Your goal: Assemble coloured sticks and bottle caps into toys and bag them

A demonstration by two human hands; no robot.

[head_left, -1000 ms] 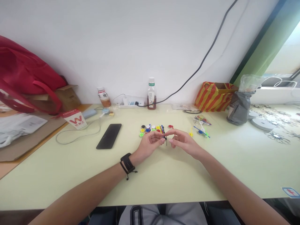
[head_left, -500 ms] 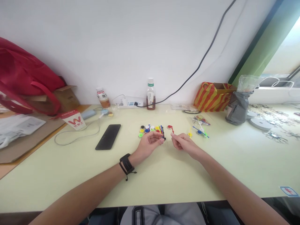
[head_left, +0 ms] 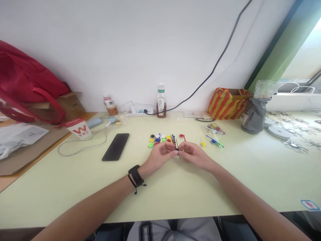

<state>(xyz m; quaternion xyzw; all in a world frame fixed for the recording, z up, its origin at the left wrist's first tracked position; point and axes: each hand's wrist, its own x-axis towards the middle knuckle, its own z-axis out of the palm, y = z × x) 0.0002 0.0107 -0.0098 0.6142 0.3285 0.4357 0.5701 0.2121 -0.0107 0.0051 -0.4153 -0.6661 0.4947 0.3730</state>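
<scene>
A thin black plastic stick [head_left: 177, 144] stands slightly tilted between the fingertips of my two hands. My left hand [head_left: 163, 153], with a black watch on its wrist, pinches it from the left. Meeting it from the right, my right hand [head_left: 194, 154] pinches the same piece near its middle; the exact grip is partly hidden. Several small round coloured pieces [head_left: 151, 140] and thin sticks lie just beyond my left hand. Behind my right hand rests a red disc with a stick [head_left: 181, 136]. Yellow, blue and green pieces [head_left: 213, 141] lie farther right.
A black phone [head_left: 115, 147] lies at the left. A drink bottle [head_left: 161, 102] and a power strip [head_left: 140, 110] stand by the wall. A clear packet of pieces [head_left: 215, 129], a striped bag [head_left: 227, 103] and a grey bag [head_left: 254, 115] are at the right.
My right hand has moved left to meet my left hand at the black stick. The stick has turned more upright between my fingertips.
</scene>
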